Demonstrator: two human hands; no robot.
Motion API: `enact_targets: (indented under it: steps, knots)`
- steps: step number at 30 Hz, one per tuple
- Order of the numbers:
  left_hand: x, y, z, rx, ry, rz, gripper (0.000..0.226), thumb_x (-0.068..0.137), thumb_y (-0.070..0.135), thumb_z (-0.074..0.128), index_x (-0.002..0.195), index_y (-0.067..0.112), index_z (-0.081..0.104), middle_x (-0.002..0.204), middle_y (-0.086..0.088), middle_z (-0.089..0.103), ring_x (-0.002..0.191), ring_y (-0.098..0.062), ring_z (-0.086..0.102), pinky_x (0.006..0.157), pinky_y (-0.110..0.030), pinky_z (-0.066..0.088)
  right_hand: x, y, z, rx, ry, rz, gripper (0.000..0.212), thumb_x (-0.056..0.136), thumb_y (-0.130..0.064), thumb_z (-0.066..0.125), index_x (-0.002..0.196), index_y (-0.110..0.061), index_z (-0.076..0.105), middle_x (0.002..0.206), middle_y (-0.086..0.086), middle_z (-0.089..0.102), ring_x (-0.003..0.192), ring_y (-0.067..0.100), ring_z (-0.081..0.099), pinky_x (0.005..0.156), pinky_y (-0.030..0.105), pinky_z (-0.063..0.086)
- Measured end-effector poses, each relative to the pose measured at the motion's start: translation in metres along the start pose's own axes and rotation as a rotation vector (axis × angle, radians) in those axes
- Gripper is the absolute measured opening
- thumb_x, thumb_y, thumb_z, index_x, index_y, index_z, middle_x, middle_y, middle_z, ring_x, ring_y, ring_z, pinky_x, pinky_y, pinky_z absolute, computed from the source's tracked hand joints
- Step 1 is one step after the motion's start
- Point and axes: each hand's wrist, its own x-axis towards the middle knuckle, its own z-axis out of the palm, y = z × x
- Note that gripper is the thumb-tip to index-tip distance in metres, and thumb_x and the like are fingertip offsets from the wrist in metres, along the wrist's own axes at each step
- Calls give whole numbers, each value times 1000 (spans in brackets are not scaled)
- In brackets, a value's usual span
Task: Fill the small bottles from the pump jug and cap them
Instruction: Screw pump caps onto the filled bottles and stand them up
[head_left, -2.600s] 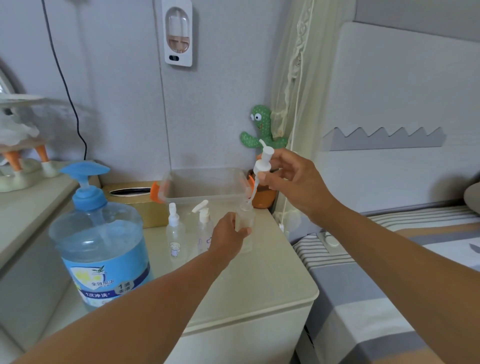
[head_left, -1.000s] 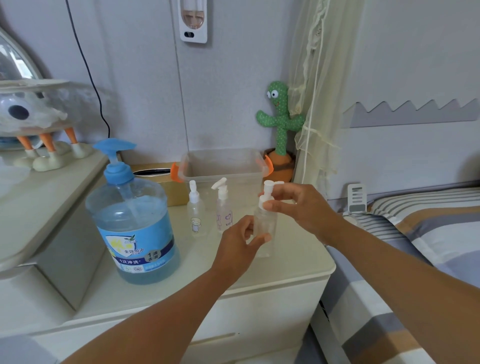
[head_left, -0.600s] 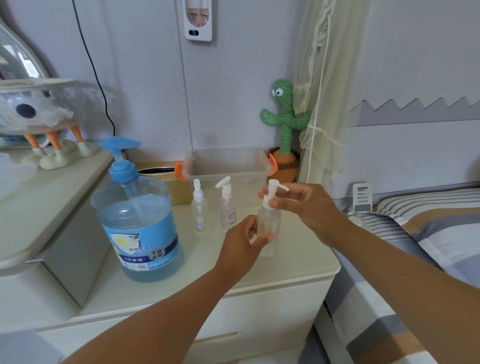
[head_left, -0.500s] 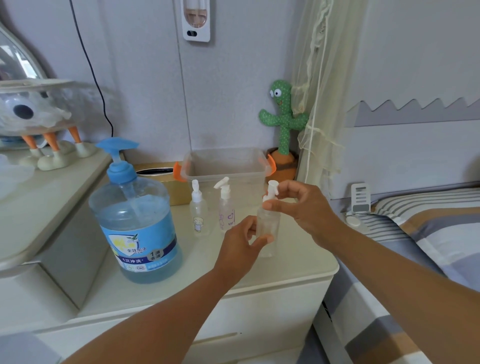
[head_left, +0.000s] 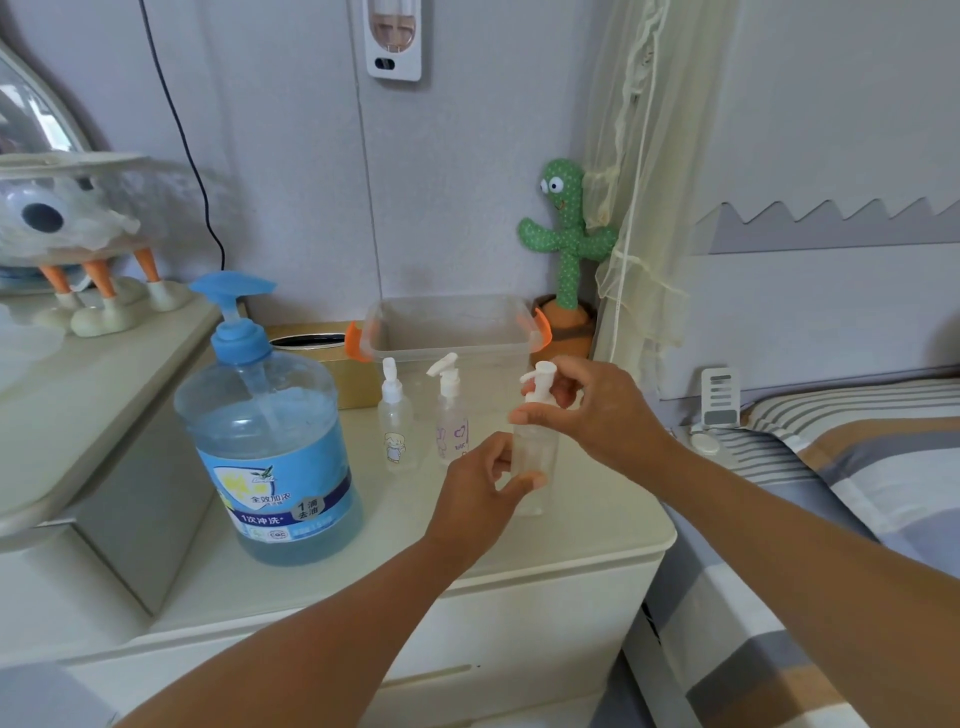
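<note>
A small clear bottle (head_left: 535, 452) stands on the cream nightstand (head_left: 587, 525). My left hand (head_left: 480, 493) grips its body from the left. My right hand (head_left: 592, 410) pinches the white pump cap (head_left: 540, 382) seated on the bottle's neck. Two more small bottles with white pump caps stand behind to the left, one with a cartoon figure (head_left: 395, 421) and one with purple print (head_left: 451, 415). The big pump jug (head_left: 267, 431) with blue liquid and a blue pump head stands at the left of the nightstand.
A clear plastic box (head_left: 452, 327) with orange latches and a gold tissue box (head_left: 322, 353) sit at the back. A green cactus toy (head_left: 569, 244) stands by the curtain. A striped bed (head_left: 857, 467) lies to the right, a higher counter to the left.
The pump cap, held above the bottle 2.6 s ago, now sits on its neck. My right hand has turned on the cap between the frames; my left hand keeps holding the bottle.
</note>
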Motion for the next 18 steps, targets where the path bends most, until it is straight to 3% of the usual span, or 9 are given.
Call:
enact_targets:
  steps: [2, 4, 8, 10, 12, 15, 18]
  knots:
    - [2, 0, -4, -11, -47, 0, 15, 84, 21, 75, 92, 17, 63, 95, 7, 71, 93, -5, 65, 86, -10, 47, 1, 3, -2, 8, -34, -31, 58, 61, -56, 75, 90, -6, 64, 74, 10, 60, 64, 22, 46, 59, 28, 38]
    - [5, 2, -10, -56, -147, -16, 14, 84, 18, 74, 91, 15, 62, 94, 5, 70, 93, -11, 66, 89, -17, 48, 3, 6, -7, 36, -90, -66, 60, 62, -60, 72, 89, -8, 63, 72, 8, 56, 62, 17, 43, 57, 23, 36]
    - [19, 6, -23, -164, -392, -82, 32, 88, 9, 69, 119, 5, 62, 119, -9, 69, 112, -18, 65, 99, -25, 50, 12, 11, -15, -91, -223, -106, 63, 67, -70, 62, 95, -14, 58, 76, 5, 59, 64, 15, 48, 59, 24, 40]
    - [28, 7, -28, -179, -482, -91, 37, 89, 8, 68, 126, 9, 60, 124, -5, 68, 116, -13, 64, 101, -23, 49, 19, 11, -17, -184, -269, -114, 71, 67, -76, 54, 103, -15, 59, 77, 3, 62, 66, 14, 51, 62, 23, 43]
    - [36, 6, -30, -175, -552, -100, 39, 90, 9, 67, 129, 13, 59, 126, -2, 67, 119, -11, 62, 105, -27, 46, 26, 12, -18, -262, -293, -154, 65, 74, -71, 54, 93, -9, 61, 73, 5, 59, 64, 17, 51, 63, 31, 44]
    - [42, 3, -29, -171, -581, -92, 40, 90, 8, 67, 129, 12, 59, 126, -2, 68, 120, -14, 62, 108, -33, 45, 33, 12, -13, -318, -280, -246, 48, 85, -43, 62, 61, -6, 44, 58, 10, 44, 56, 23, 41, 55, 40, 37]
    - [39, -3, -21, -155, -453, -76, 34, 86, 14, 73, 119, 10, 63, 116, -4, 71, 112, -19, 66, 106, -41, 47, 31, 9, -4, -402, -117, -153, 47, 82, -36, 60, 52, -8, 38, 49, 8, 40, 48, 20, 37, 48, 40, 32]
